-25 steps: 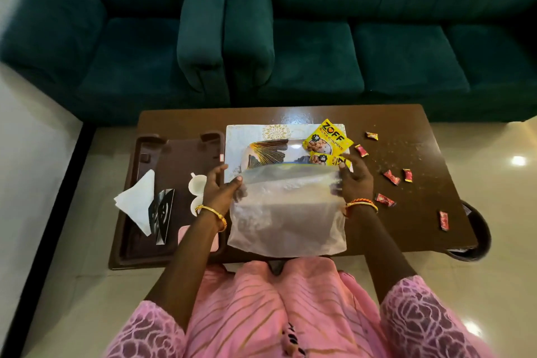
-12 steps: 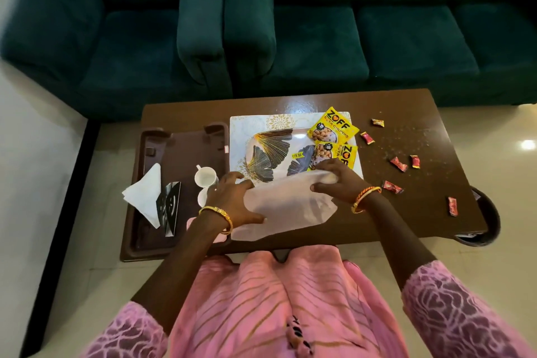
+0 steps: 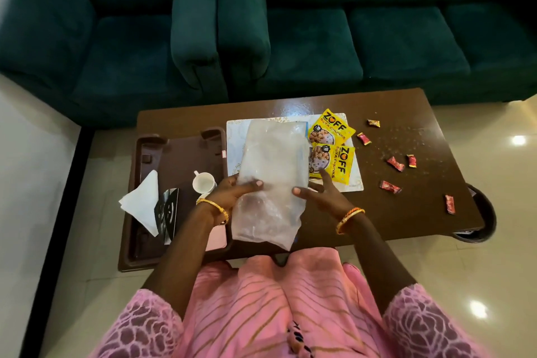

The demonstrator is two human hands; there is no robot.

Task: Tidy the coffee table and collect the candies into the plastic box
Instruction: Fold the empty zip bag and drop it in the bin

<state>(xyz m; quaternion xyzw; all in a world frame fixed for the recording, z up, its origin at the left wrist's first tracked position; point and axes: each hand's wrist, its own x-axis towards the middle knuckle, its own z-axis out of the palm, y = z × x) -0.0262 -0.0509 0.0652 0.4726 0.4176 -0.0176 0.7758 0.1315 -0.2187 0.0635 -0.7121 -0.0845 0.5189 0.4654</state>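
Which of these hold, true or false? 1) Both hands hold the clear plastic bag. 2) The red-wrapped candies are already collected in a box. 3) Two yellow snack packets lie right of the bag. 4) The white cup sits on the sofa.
1) Both the left hand and the right hand hold the clear plastic bag: true.
2) False: the red-wrapped candies lie scattered on the brown coffee table.
3) Two yellow snack packets lie right of the bag: true.
4) False: the white cup stands on the brown plastic tray.

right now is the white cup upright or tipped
Tipped: the cup lies on its side on the brown tray, its open mouth facing the camera.
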